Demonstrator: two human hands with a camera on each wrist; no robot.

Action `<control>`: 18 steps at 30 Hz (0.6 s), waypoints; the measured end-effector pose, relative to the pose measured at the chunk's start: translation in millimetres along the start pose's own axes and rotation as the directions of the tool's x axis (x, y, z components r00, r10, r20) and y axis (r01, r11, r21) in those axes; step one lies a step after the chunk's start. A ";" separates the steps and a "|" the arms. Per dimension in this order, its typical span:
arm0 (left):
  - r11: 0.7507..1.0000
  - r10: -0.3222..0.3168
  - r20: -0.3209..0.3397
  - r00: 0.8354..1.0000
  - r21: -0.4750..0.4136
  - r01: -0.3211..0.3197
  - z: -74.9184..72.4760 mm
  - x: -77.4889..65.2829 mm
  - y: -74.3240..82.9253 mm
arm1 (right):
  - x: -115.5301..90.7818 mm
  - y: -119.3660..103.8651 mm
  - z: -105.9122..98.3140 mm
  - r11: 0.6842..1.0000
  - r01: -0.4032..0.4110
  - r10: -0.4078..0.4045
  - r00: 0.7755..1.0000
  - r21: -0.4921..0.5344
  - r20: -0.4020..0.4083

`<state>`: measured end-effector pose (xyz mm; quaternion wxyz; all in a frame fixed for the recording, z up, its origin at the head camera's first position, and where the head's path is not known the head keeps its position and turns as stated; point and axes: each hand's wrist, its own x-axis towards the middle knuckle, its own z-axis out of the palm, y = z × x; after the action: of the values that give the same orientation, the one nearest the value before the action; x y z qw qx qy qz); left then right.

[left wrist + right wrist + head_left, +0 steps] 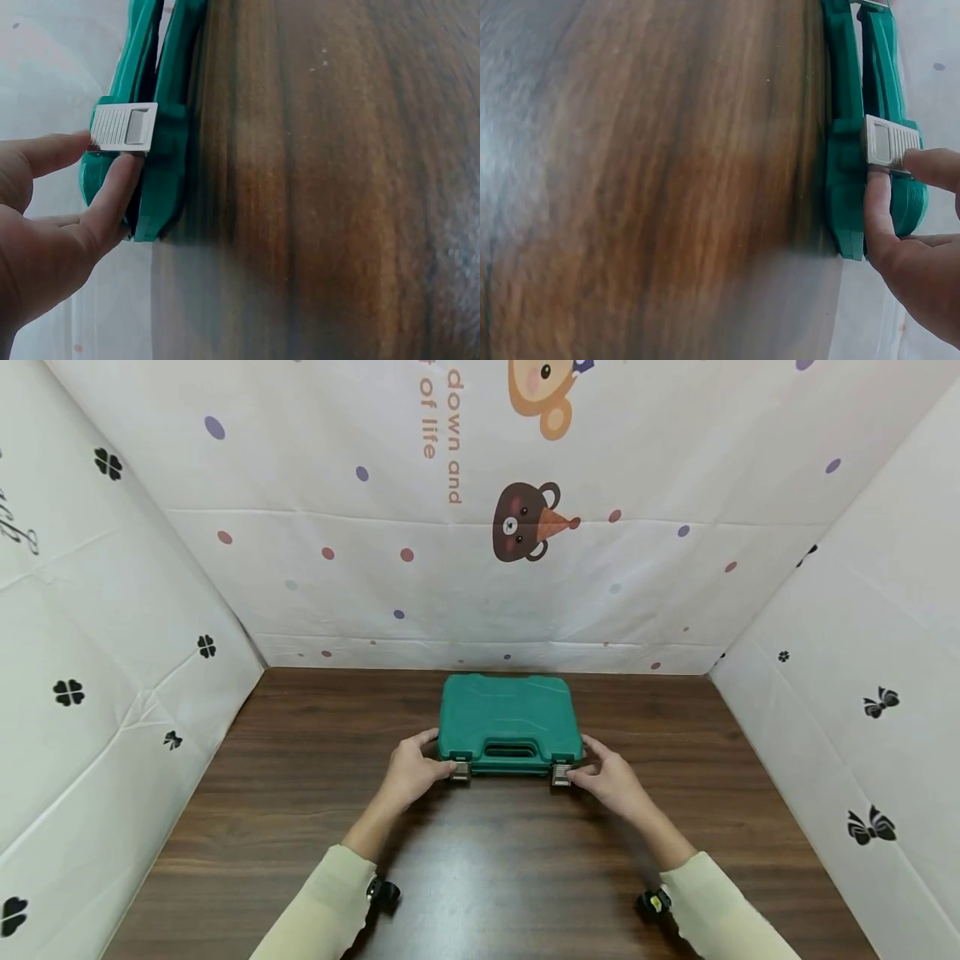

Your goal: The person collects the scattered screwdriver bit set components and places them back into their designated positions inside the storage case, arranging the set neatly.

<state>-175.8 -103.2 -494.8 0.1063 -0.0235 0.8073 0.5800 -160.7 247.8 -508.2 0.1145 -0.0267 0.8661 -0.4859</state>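
A green plastic carrying case (506, 714) lies flat on the table with its handle side toward me. Two silver metal latches sit on its front edge, a left latch (124, 126) and a right latch (891, 142). My left hand (411, 770) is at the near left corner, its digits pinching the left latch at its edge. At the opposite corner my right hand (613, 783) pinches the right latch the same way. In both wrist views a narrow dark gap shows between the case halves along the handle. The case's contents are hidden.
A dark brown wooden table (300, 827) carries the case near its far edge. White printed sheets rise behind it, with a back sheet (337, 593), a left sheet (112, 610) and a right sheet (847, 652). Small black devices are strapped to both wrists.
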 end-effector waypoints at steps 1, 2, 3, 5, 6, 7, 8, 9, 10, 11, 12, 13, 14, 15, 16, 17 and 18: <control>0.999 0.011 -0.008 1.000 0.038 -0.011 -0.1 -0.2 0.2 | 0.1 -0.2 0.9 1.000 0.004 -0.004 1.000 -0.014 -0.005; 0.997 0.025 -0.017 1.000 0.075 -0.024 -0.2 -0.3 0.4 | -0.2 -0.6 1.7 1.000 0.002 -0.003 1.000 -0.021 -0.009; 0.993 0.037 -0.026 0.999 0.112 -0.034 -0.1 -0.3 0.4 | 0.0 -0.6 2.3 1.000 0.003 -0.004 1.000 -0.031 -0.012; 0.986 0.052 -0.033 0.998 0.158 -0.046 0.6 -0.4 -0.1 | 0.0 -0.8 2.9 0.999 0.007 -0.008 1.000 -0.045 -0.022; 0.983 0.058 -0.036 0.998 0.177 -0.051 1.2 -0.3 -0.5 | 0.0 -0.8 3.0 0.999 0.005 -0.006 1.000 -0.049 -0.028; 0.979 0.066 -0.040 0.997 0.194 -0.057 1.8 -0.3 -1.1 | -0.2 -0.7 2.9 0.998 0.010 -0.012 0.999 -0.058 -0.031; 0.975 0.075 -0.044 0.996 0.212 -0.064 2.5 -0.5 -1.9 | -0.1 -0.4 2.9 0.998 0.008 -0.010 0.999 -0.064 -0.037; 0.972 0.081 -0.048 0.996 0.227 -0.068 3.3 -0.4 -2.9 | 0.4 0.2 2.9 0.997 0.010 -0.013 0.999 -0.072 -0.042; 0.969 0.085 -0.048 0.995 0.236 -0.072 3.8 -0.4 -3.9 | 0.5 0.7 2.9 0.997 0.015 -0.018 0.999 -0.075 -0.042; 0.964 0.099 -0.048 0.994 0.251 -0.084 4.2 -0.1 -4.8 | 0.7 1.2 3.0 0.997 0.019 -0.023 0.999 -0.079 -0.042; 0.961 0.114 -0.045 0.992 0.257 -0.099 4.6 0.0 -5.1 | 0.5 1.2 3.0 0.996 0.022 -0.025 0.999 -0.083 -0.042; 0.958 0.126 -0.042 0.991 0.264 -0.111 4.8 0.2 -5.5 | 0.5 1.4 3.2 0.996 0.022 -0.026 0.999 -0.089 -0.042; 0.955 0.135 -0.037 0.990 0.272 -0.120 5.0 0.3 -5.9 | 0.5 1.5 3.5 0.995 0.024 -0.028 0.999 -0.095 -0.041; 0.951 0.142 -0.031 0.989 0.281 -0.127 5.3 0.6 -6.2 | 0.4 1.4 3.9 0.995 0.024 -0.029 0.999 -0.101 -0.042; 0.947 0.149 -0.026 0.988 0.291 -0.135 5.6 0.6 -6.2 | 0.3 1.1 4.4 0.994 0.024 -0.029 0.999 -0.111 -0.043; 0.941 0.159 -0.022 0.987 0.305 -0.145 6.2 0.5 -6.1 | 0.2 0.8 5.1 0.992 0.024 -0.030 0.999 -0.121 -0.044; 0.934 0.165 -0.017 0.986 0.323 -0.151 6.9 0.1 -6.0 | 0.2 0.6 5.9 0.991 0.025 -0.031 0.999 -0.135 -0.043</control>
<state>-174.0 -98.7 -502.6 0.0439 0.0462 0.8921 0.4473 -159.5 243.2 -511.6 0.0862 -0.0355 0.8988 -0.4284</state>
